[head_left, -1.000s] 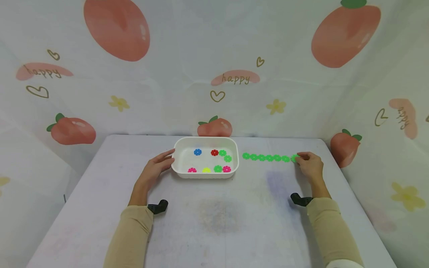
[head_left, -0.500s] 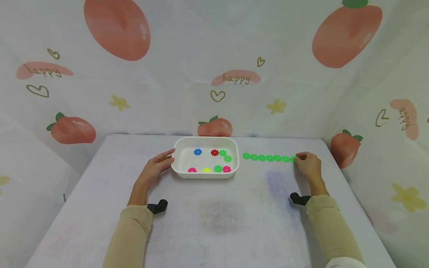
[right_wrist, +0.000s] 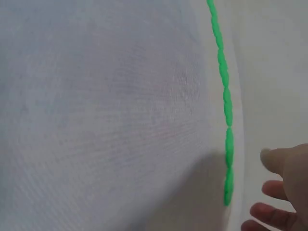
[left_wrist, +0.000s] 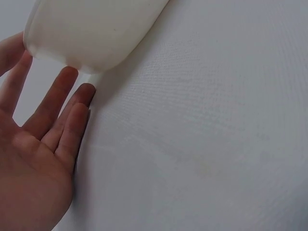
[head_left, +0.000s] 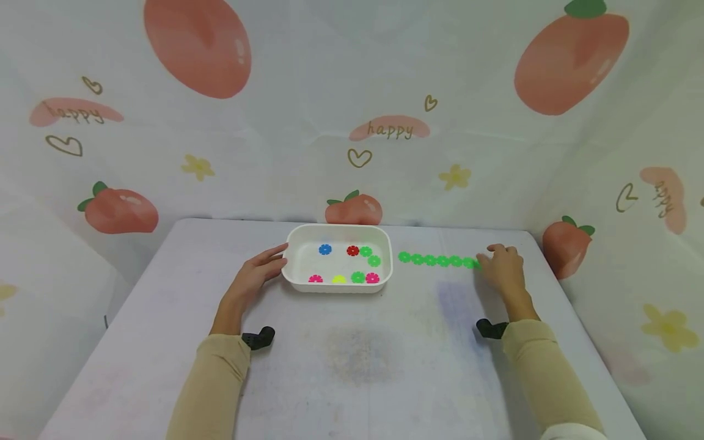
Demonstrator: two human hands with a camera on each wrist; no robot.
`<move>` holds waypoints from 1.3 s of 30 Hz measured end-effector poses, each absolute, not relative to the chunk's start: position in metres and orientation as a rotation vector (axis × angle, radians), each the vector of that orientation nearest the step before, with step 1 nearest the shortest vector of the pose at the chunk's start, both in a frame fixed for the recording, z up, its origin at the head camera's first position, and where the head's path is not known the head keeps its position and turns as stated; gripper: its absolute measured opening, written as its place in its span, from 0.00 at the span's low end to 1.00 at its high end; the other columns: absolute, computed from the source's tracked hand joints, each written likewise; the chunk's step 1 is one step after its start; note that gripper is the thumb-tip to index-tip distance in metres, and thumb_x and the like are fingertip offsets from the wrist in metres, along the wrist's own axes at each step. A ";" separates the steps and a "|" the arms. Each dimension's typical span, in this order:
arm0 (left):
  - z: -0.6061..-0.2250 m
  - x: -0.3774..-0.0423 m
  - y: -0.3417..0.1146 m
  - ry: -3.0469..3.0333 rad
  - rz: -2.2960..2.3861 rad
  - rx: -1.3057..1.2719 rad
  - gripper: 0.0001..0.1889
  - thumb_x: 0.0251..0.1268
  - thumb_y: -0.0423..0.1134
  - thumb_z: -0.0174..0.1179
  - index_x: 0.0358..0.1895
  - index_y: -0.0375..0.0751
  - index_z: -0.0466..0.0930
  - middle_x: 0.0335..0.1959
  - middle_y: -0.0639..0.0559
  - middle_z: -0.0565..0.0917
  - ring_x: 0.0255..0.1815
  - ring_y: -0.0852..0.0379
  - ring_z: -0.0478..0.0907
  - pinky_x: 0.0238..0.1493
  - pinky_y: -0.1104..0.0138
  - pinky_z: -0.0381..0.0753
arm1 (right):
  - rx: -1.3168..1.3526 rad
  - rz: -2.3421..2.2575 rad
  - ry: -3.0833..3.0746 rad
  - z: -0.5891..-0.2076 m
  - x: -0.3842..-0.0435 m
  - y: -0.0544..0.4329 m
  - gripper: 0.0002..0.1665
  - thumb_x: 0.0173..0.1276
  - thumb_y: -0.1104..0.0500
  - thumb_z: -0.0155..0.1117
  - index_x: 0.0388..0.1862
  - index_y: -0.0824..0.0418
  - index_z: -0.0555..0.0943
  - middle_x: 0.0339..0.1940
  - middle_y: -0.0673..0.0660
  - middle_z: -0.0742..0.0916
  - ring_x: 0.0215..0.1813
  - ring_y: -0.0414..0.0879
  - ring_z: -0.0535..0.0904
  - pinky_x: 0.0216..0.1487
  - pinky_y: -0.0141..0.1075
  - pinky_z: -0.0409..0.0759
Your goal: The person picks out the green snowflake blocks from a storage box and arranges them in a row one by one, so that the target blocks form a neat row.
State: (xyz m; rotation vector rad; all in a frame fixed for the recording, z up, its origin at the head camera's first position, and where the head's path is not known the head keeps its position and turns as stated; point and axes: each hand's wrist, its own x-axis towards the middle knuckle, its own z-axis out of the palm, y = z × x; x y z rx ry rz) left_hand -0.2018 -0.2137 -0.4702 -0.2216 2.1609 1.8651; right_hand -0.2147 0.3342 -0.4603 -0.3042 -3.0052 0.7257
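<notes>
Currently left hand [head_left: 254, 278] rests relaxed fingers [left_wrist: 72, 103] against the smooth white rounded tray [head_left: 291, 278]; right hand [head_left: 502, 269], fingers loosely spread, sits beside the green toothed-disc chain [head_left: 437, 260] flat on the cloth-covered worktop [head_left: 352, 354].

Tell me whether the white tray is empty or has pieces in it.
Not empty. The white tray holds loose flower-shaped pieces: blue, red, three green, two pink and one yellow.

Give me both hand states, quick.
Left hand: open, straight fingers touching the left end of the white tray.
Right hand: open, fingers relaxed, holding nothing, at the right end of the green chain.
</notes>
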 end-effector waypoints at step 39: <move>-0.473 -0.202 -0.215 2.162 1.868 -0.225 0.30 0.71 0.49 0.64 0.75 0.57 0.70 0.77 0.47 0.70 0.75 0.48 0.69 0.80 0.54 0.65 | 0.201 0.358 -3.239 -0.410 -0.205 0.246 0.55 0.75 0.23 0.37 0.85 0.56 0.44 0.84 0.73 0.42 0.82 0.78 0.32 0.75 0.77 0.31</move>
